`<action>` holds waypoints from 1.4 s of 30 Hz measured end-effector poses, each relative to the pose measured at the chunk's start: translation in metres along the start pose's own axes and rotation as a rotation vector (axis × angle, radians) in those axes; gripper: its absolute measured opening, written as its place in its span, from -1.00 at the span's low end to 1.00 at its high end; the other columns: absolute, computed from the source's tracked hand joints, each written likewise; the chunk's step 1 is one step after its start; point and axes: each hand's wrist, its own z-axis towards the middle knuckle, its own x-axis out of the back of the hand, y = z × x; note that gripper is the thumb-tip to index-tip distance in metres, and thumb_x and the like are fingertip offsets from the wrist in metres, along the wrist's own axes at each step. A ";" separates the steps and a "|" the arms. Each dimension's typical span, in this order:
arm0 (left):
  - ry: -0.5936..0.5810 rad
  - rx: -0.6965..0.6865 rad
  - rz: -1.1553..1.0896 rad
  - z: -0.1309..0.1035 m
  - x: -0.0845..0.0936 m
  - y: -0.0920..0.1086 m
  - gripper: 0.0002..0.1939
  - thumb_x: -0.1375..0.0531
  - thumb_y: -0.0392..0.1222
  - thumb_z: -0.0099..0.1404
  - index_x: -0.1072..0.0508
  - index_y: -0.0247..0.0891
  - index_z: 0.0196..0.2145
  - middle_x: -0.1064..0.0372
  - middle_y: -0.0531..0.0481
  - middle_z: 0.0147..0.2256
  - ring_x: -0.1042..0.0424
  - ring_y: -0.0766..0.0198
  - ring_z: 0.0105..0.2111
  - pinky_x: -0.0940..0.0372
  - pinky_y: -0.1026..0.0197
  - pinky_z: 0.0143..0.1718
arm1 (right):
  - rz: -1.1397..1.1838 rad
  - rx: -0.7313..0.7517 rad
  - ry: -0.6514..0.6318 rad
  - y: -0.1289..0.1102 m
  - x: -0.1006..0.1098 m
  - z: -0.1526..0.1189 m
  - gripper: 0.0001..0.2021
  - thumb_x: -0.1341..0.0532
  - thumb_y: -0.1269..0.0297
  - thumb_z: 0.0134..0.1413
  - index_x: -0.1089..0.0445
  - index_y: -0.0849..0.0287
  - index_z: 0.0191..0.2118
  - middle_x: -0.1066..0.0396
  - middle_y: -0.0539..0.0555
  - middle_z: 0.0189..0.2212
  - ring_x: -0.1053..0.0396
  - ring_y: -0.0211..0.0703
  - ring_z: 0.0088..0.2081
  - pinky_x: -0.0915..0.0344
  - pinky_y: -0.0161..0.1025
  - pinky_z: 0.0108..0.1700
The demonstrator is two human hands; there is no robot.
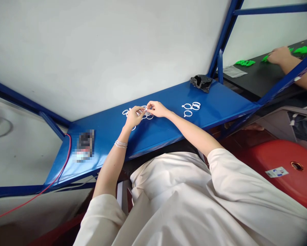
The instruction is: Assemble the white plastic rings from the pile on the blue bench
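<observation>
Over the blue table, the fingertips of my left hand (134, 118) and my right hand (156, 109) meet in a pinch. Between them is a white plastic ring (146, 109), mostly hidden by the fingers. Several more white rings (149, 116) lie loosely under and around both hands, partly covered by them. To the right, apart from my hands, is a small group of white rings (187, 113), each a thin hoop; some show a small tab.
The blue table (166, 131) runs along a white wall. A crumpled black bag (201, 83) sits at its back right, a pixelated object (84, 145) at its left by a red cable (68, 153). Beyond the blue frame, another person's hand (280, 55) touches green pieces. A red stool (283, 171) stands right.
</observation>
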 end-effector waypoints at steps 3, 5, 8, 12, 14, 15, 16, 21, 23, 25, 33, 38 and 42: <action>-0.015 0.014 -0.014 0.000 0.000 0.001 -0.78 -0.37 -0.04 0.42 -0.69 -0.21 -0.10 -0.69 -0.14 -0.18 -0.57 0.18 -0.29 -0.48 0.11 -0.16 | 0.008 0.010 0.002 0.002 -0.001 0.000 -0.90 -0.36 0.34 0.18 -0.45 0.16 -0.22 -0.55 0.03 -0.31 -0.48 -0.16 -0.33 -0.35 -0.25 -0.24; -0.018 0.024 -0.015 0.000 0.000 0.002 -0.77 -0.37 -0.04 0.42 -0.69 -0.22 -0.10 -0.70 -0.14 -0.20 -0.57 0.18 -0.29 -0.48 0.12 -0.15 | 0.005 0.018 -0.003 0.002 -0.001 0.000 -0.90 -0.37 0.35 0.19 -0.45 0.17 -0.21 -0.56 0.04 -0.31 -0.50 -0.15 -0.32 -0.36 -0.25 -0.22; -0.018 0.033 -0.017 0.000 0.001 0.004 -0.77 -0.37 -0.04 0.40 -0.68 -0.23 -0.11 -0.71 -0.14 -0.20 -0.56 0.18 -0.30 -0.48 0.12 -0.15 | -0.012 0.026 -0.005 0.001 0.000 0.000 -0.90 -0.36 0.37 0.18 -0.45 0.17 -0.21 -0.57 0.04 -0.31 -0.51 -0.14 -0.30 -0.35 -0.25 -0.21; -0.030 0.046 -0.030 0.000 0.001 0.006 -0.78 -0.38 -0.02 0.38 -0.67 -0.22 -0.15 -0.69 -0.13 -0.24 -0.55 0.18 -0.33 -0.45 0.11 -0.17 | -0.037 0.019 -0.006 -0.003 0.001 0.000 -0.90 -0.35 0.36 0.15 -0.45 0.17 -0.22 -0.57 0.04 -0.30 -0.49 -0.16 -0.30 -0.33 -0.26 -0.22; -0.032 0.056 -0.031 -0.001 0.002 0.008 -0.78 -0.39 -0.02 0.38 -0.67 -0.22 -0.16 -0.68 -0.12 -0.27 -0.54 0.18 -0.34 -0.44 0.11 -0.19 | -0.048 0.011 -0.007 -0.005 0.002 -0.001 -0.90 -0.35 0.36 0.14 -0.45 0.17 -0.22 -0.57 0.05 -0.30 -0.48 -0.17 -0.31 -0.31 -0.26 -0.22; -0.031 0.061 -0.030 -0.001 0.002 0.010 -0.78 -0.39 -0.01 0.37 -0.67 -0.21 -0.17 -0.67 -0.11 -0.28 -0.53 0.18 -0.35 -0.43 0.12 -0.20 | -0.052 0.008 -0.006 -0.006 0.002 -0.001 -0.90 -0.34 0.36 0.14 -0.45 0.17 -0.22 -0.57 0.05 -0.29 -0.47 -0.17 -0.31 -0.31 -0.26 -0.22; -0.030 0.067 -0.031 -0.001 0.002 0.011 -0.78 -0.39 -0.01 0.37 -0.67 -0.21 -0.17 -0.66 -0.10 -0.30 -0.53 0.18 -0.35 -0.43 0.12 -0.21 | -0.056 0.008 -0.006 -0.007 0.002 -0.002 -0.90 -0.34 0.35 0.14 -0.46 0.17 -0.22 -0.57 0.05 -0.29 -0.47 -0.17 -0.31 -0.30 -0.27 -0.22; -0.050 0.087 -0.033 -0.002 0.003 0.015 -0.79 -0.38 -0.01 0.38 -0.65 -0.21 -0.19 -0.62 -0.06 -0.36 -0.50 0.18 -0.38 -0.38 0.12 -0.25 | -0.070 0.010 -0.007 -0.008 0.002 -0.002 -0.90 -0.35 0.34 0.13 -0.46 0.18 -0.23 -0.57 0.05 -0.29 -0.44 -0.18 -0.32 -0.29 -0.26 -0.22; -0.058 0.094 -0.037 -0.002 0.003 0.015 -0.78 -0.38 -0.01 0.38 -0.65 -0.21 -0.19 -0.60 -0.05 -0.39 -0.49 0.18 -0.39 -0.36 0.13 -0.27 | -0.077 0.012 -0.006 -0.008 0.002 -0.002 -0.89 -0.35 0.34 0.13 -0.45 0.18 -0.23 -0.57 0.06 -0.29 -0.44 -0.18 -0.31 -0.28 -0.26 -0.21; -0.057 0.086 -0.040 -0.002 0.003 0.015 -0.78 -0.38 0.00 0.38 -0.65 -0.21 -0.20 -0.58 -0.04 -0.39 -0.49 0.18 -0.38 -0.36 0.14 -0.27 | -0.080 0.014 -0.004 -0.007 0.002 -0.002 -0.89 -0.36 0.34 0.12 -0.45 0.18 -0.23 -0.57 0.05 -0.28 -0.44 -0.17 -0.30 -0.28 -0.26 -0.21; -0.057 0.051 -0.043 -0.002 0.003 0.015 -0.70 -0.38 0.09 0.40 -0.64 -0.22 -0.20 -0.63 -0.07 -0.36 -0.50 0.19 -0.39 -0.37 0.13 -0.27 | -0.089 0.004 -0.005 -0.011 0.003 -0.002 -0.90 -0.33 0.38 0.09 -0.45 0.17 -0.24 -0.58 0.05 -0.28 -0.41 -0.19 -0.32 -0.28 -0.25 -0.21; -0.080 0.067 -0.108 -0.001 0.000 0.011 -0.71 -0.37 0.09 0.42 -0.59 -0.21 -0.20 -0.65 -0.10 -0.34 -0.56 0.17 -0.37 -0.38 0.14 -0.29 | -0.090 0.001 0.003 -0.014 0.003 -0.003 -0.91 -0.33 0.39 0.10 -0.47 0.18 -0.24 -0.59 0.06 -0.27 -0.41 -0.20 -0.33 -0.28 -0.26 -0.22; -0.118 0.115 -0.259 -0.002 -0.003 0.011 -0.64 -0.39 0.17 0.41 -0.52 -0.19 -0.20 -0.64 -0.11 -0.34 -0.54 0.20 -0.42 -0.39 0.16 -0.35 | -0.095 0.001 0.000 -0.016 0.003 -0.004 -0.93 -0.36 0.38 0.12 -0.51 0.20 -0.25 -0.62 0.08 -0.27 -0.44 -0.21 -0.34 -0.30 -0.27 -0.22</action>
